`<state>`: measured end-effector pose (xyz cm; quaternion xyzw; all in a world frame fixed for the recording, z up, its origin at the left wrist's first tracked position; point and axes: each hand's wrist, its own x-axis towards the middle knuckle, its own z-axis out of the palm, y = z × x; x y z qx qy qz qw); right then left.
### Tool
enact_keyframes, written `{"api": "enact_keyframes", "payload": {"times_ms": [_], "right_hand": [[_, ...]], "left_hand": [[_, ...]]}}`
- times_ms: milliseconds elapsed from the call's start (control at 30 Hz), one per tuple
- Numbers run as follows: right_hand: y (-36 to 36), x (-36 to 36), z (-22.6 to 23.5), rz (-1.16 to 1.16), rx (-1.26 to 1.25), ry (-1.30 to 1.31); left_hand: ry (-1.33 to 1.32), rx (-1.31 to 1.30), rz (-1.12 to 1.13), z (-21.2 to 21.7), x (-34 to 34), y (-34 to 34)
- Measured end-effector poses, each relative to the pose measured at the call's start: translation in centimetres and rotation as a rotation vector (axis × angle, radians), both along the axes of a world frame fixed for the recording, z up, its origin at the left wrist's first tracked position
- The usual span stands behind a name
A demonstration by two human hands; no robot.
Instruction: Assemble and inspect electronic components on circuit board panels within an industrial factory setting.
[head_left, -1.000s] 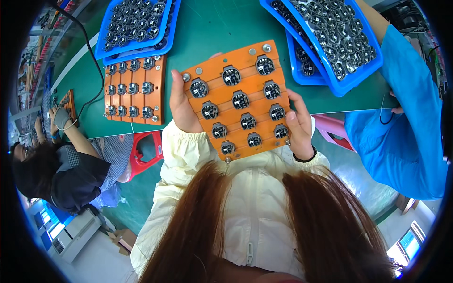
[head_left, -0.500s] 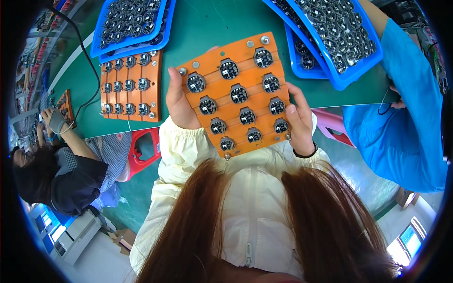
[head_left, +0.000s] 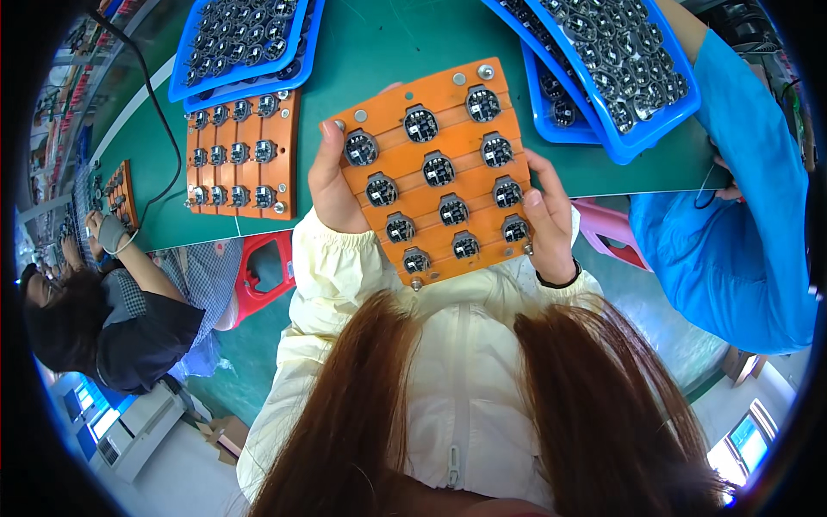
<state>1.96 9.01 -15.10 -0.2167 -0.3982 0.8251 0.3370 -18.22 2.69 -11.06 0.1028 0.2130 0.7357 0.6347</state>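
Note:
An orange fixture board is held up tilted in front of me, over the table's near edge. Rows of small watch-shaped housings with circuit parts sit in its recesses, and metal pins stand at its corners. My left hand grips the board's left edge, its thumb by the upper left corner and its other fingers mostly hidden behind. Along the right edge my right hand holds the same board, thumb on the front near the lower right housings.
A second loaded orange board lies on the green table at left. Stacked blue trays of housings stand behind it; more blue trays are at right. A black cable crosses the left side. Co-workers sit on both sides.
The board and my hands have hardly moved. At the left, the co-worker's gloved hand has shifted slightly.

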Motion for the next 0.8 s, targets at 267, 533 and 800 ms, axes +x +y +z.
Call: {"api": "enact_keyframes", "payload": {"times_ms": [267,533,800], "right_hand": [[-0.01,-0.21,0.06,-0.006,0.003,-0.002],[0.13,-0.24,0.22,0.010,0.000,0.003],[0.08,-0.11,0.41,0.018,-0.012,-0.002]], "left_hand": [[-0.085,0.095,-0.032,-0.38,-0.18,-0.01],[-0.069,0.060,-0.018,-0.53,-0.41,0.05],[-0.082,0.086,-0.017,-0.35,-0.26,0.11]]}}
